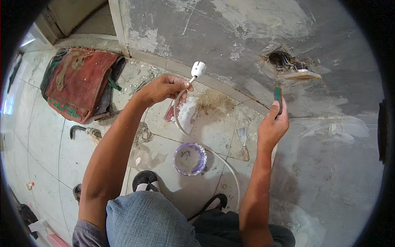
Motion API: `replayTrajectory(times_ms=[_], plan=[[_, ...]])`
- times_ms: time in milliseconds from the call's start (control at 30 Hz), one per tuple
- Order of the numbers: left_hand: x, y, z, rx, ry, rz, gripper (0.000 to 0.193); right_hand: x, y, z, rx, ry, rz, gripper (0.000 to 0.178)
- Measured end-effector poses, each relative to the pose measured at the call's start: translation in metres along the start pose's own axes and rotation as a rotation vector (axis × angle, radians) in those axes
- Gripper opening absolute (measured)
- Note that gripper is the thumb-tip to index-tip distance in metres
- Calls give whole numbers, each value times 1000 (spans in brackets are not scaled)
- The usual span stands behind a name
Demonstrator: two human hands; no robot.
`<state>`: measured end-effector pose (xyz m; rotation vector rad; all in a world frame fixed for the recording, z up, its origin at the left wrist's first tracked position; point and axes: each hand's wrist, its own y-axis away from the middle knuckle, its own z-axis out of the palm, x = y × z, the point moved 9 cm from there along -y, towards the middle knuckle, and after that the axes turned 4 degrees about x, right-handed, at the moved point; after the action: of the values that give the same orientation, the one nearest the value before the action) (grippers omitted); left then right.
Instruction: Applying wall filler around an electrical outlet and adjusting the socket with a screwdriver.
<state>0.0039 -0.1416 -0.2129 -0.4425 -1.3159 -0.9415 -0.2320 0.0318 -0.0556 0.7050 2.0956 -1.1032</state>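
Note:
My left hand (pixel 166 88) pinches a white cable (pixel 177 111) just below the white plug (pixel 198 69) at its end, which points up toward the wall. From there the cable bends down and runs past the bowl toward my right foot. At the wall, my right hand (pixel 273 125) is closed round a hand tool with a green and dark handle (pixel 278 99); its working end is hard to make out. Just above it, a rough hole (pixel 279 59) in the wall shows several coloured wires. A pale outlet plate (pixel 302 75) with a white piece on it hangs at the hole's lower edge.
A purple-rimmed bowl (pixel 176 164) stands on the tiles before me. Nearby lie a putty knife (pixel 242 144), a white-bladed scraper (pixel 188 117) and sandy debris (pixel 214 101). A red tool bag (pixel 80 82) and a clamp-like tool (pixel 78 130) lie at left.

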Motion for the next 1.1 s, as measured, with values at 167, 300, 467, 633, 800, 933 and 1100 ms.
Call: replayTrajectory(times_ms=[167, 300, 467, 633, 800, 933, 1100], plan=[[-3, -2, -1, 16, 14, 1, 31, 7, 3, -3, 21, -21, 124, 37], [-8, -2, -4, 8, 31, -3, 32, -4, 5, 3, -8, 1, -58, 37], [-9, -3, -4, 23, 93, 4, 29, -5, -1, -5, 83, 154, -214, 37], [-5, -2, -1, 32, 83, 4, 29, 4, 4, -5, 35, -26, 58, 37], [-7, -1, -4, 47, 37, -13, 29, 7, 8, 5, -69, -122, 147, 37], [-6, -2, -2, 25, 32, -1, 31, 14, 3, 2, -26, -30, 37, 36], [-7, 0, -2, 27, 36, -15, 29, -2, 7, -3, 25, 7, -4, 37]])
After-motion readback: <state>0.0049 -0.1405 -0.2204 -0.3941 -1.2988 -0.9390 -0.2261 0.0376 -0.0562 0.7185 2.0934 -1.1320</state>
